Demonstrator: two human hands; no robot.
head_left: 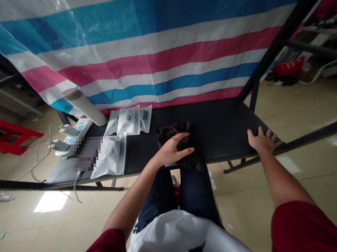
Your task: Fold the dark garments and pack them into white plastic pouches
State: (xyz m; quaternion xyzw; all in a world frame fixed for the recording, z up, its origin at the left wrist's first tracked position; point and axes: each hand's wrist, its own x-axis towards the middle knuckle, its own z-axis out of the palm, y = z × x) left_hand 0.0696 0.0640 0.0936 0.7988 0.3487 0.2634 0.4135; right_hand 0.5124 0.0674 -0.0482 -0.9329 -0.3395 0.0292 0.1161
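Observation:
My left hand (175, 150) is over a dark, crumpled piece of fabric or soft bag (191, 160) at the front middle of the black tabletop (219, 127). Its thumb and fingers are apart, and nothing shows between them. Part of the dark thing hangs over the table's front edge; whether it is cloth or a bag I cannot tell. Out at the table's right end, my right hand (262, 140) lies flat with spread fingers and holds nothing.
Several frosted plastic pouches (128, 120) lie left of centre, with another pouch (110, 155) nearer me. Behind them stands a whitish cylinder (85, 107), beside a power strip (75, 134) with plugged-in chargers. A striped tarp (159, 55) hangs behind; a red stool (13, 136) is at left.

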